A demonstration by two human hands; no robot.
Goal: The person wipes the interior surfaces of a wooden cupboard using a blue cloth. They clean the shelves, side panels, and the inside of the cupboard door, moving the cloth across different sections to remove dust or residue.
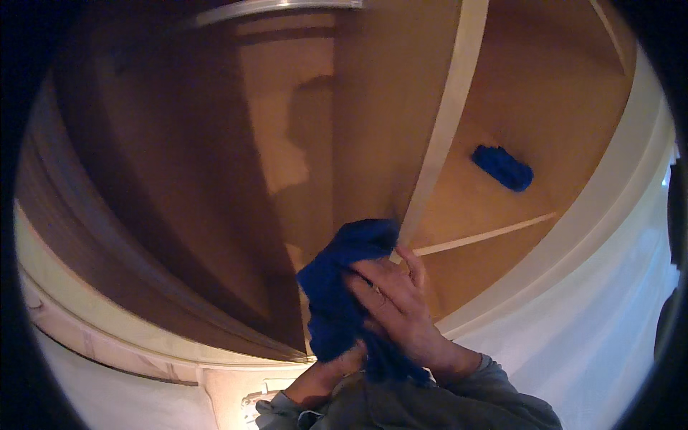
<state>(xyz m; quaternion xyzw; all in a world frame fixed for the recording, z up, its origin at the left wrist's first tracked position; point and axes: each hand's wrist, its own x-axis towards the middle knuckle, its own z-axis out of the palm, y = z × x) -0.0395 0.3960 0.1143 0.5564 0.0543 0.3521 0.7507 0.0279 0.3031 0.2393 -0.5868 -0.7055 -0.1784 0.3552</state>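
A dark blue cloth (333, 301), perhaps a garment, hangs loosely bunched between my two hands, low in the middle of the view. My right hand (400, 301) lies over its right side, with fingers spread across the fabric and slightly blurred. My left hand (349, 361) holds the cloth from below; its fingers are mostly hidden by the folds. Part of the fabric drapes down against my grey-green clothing. On a wooden shelf to the right rests a blue rolled or folded fabric bundle (503, 167), apart from both hands.
Before me stands a wooden wardrobe with a pale vertical divider (443, 129). A metal rail (279, 6) runs across the top left. A thin shelf edge (486, 234) lies below the bundle. White curtain-like fabric (586, 328) hangs at right. A bright light (252, 406) glows low left.
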